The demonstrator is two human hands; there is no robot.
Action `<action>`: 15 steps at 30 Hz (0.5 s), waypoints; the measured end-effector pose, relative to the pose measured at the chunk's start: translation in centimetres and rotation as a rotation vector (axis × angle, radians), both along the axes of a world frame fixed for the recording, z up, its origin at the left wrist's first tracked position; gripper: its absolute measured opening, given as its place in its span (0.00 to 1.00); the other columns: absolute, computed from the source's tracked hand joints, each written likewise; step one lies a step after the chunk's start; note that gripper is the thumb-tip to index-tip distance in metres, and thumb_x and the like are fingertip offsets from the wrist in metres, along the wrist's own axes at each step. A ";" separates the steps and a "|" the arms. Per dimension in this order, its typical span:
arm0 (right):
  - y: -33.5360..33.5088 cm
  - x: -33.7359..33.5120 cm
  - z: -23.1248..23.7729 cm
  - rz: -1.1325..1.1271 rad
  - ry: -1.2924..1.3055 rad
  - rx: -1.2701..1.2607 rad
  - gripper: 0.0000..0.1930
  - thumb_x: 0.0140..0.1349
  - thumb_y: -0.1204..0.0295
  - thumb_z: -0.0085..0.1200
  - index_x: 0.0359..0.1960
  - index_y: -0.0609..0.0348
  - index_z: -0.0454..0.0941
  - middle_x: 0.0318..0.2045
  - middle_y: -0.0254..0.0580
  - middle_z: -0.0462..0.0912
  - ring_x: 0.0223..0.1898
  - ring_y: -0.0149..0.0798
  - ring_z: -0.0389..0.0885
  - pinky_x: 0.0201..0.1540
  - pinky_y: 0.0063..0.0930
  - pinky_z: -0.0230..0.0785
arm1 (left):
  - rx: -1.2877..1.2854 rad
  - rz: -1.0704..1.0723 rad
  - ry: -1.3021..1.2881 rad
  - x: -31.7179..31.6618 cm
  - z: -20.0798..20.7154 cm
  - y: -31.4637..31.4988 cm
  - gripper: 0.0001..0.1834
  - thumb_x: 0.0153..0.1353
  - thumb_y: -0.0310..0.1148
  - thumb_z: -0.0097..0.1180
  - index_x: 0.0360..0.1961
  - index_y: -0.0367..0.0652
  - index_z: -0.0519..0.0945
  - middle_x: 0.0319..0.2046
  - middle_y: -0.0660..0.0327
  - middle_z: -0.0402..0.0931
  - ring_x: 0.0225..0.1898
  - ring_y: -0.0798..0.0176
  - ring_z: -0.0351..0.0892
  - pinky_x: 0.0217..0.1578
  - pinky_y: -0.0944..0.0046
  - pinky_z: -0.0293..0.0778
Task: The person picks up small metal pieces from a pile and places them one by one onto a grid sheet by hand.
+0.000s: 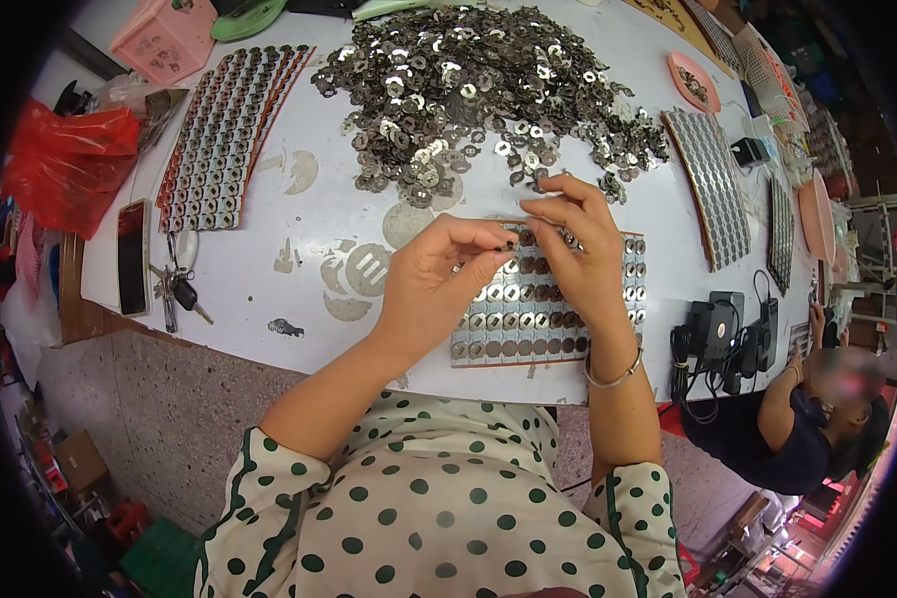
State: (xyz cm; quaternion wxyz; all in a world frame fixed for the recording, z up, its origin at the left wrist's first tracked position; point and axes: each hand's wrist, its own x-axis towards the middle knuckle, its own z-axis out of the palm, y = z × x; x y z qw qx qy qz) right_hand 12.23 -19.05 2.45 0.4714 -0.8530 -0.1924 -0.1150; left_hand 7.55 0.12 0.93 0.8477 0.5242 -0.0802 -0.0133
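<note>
My left hand (437, 274) is closed in a pinch over the top left of a board, with a small dark metal piece (509, 245) between thumb and forefinger. Facing it, my right hand (586, 254) hovers over the board's upper part. Its fingers are curved and apart, and I make out nothing held in them. Beneath both hands lies the flat board (543, 361), set with rows of round metal pieces; the hands hide part of its upper rows. Beyond them spreads a large heap of loose, flat metal pieces (458, 85).
Filled boards lie at the left (209, 140) and right (710, 189). A phone (133, 257) and keys (184, 291) rest near the left edge. Black adapters with cables (718, 334) sit at right. A pink dish (694, 82) stands far right. Another person (782, 429) sits at right.
</note>
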 end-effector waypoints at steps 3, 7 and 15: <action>0.4 -2.1 1.3 0.076 0.106 0.162 0.12 0.59 0.80 0.66 0.45 0.58 0.88 0.51 0.42 0.82 0.49 0.34 0.81 0.48 0.27 0.78 | -0.069 -0.002 0.026 -0.8 0.2 0.0 0.07 0.69 0.22 0.61 0.46 0.37 0.80 0.48 0.59 0.83 0.47 0.71 0.80 0.50 0.69 0.77; 1.7 -4.6 0.8 0.214 0.220 0.478 0.11 0.62 0.82 0.65 0.47 0.64 0.84 0.50 0.44 0.82 0.50 0.34 0.81 0.50 0.28 0.78 | -0.092 -0.084 0.186 -2.1 0.5 0.1 0.07 0.72 0.24 0.59 0.49 0.37 0.81 0.47 0.61 0.83 0.48 0.73 0.79 0.48 0.73 0.76; -0.3 -9.2 1.4 0.106 0.600 0.429 0.09 0.66 0.82 0.61 0.47 0.64 0.83 0.40 0.37 0.84 0.41 0.28 0.81 0.45 0.24 0.75 | 1.187 -0.113 -0.575 -4.8 1.0 5.6 0.32 0.57 0.41 0.73 0.61 0.46 0.76 0.64 0.57 0.74 0.67 0.52 0.70 0.65 0.51 0.64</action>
